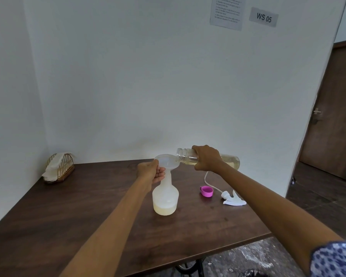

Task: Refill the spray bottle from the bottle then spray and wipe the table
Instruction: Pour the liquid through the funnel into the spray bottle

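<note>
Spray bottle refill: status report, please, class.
Left hand steadies funnel on spray bottle. Right hand tips bottle sideways. Nothing in the way.

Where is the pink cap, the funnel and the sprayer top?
pink cap (206,191), head view, on its side wall.
funnel (165,161), head view, inside its bowl.
sprayer top (233,199), head view, on its white trigger head.

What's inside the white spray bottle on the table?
The spray bottle holds a shallow layer of pale yellowish liquid at the bottom; above that it looks empty. A funnel sits in its neck, where the left hand hides part of the view.
</note>
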